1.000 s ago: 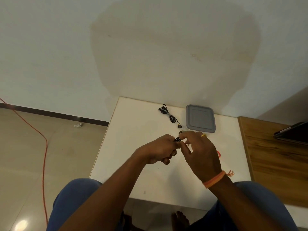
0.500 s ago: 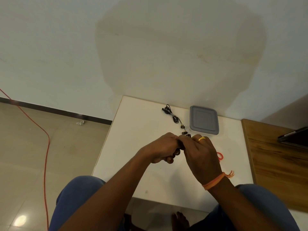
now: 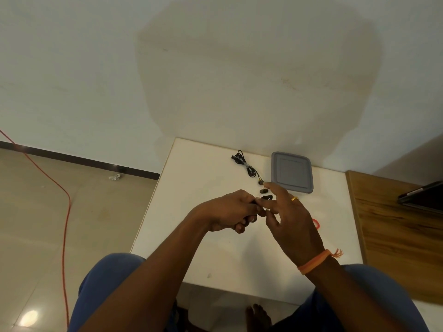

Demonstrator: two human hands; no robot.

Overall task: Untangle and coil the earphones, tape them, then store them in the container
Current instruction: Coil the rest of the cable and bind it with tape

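left hand [image 3: 230, 212]: fingers curled, pinching the near end of the earphones [image 3: 249, 167] over the table [image 3: 191, 212]; dark bits stick out past the fingertips.
right hand [image 3: 291, 219]: half a second ago it was closed in against the left; now fingers spread, index stretched toward the far earbud, thumb near the left fingertips. Can't tell if it holds any wire.
earphones: far part lies loose on the table, just left of the container.
container [image 3: 292, 172]: grey lid on, near the far edge.
red tape [image 3: 316, 223]: partly hidden behind the right hand.
read: likely re-gripping; untangling not finished, no coil yet.
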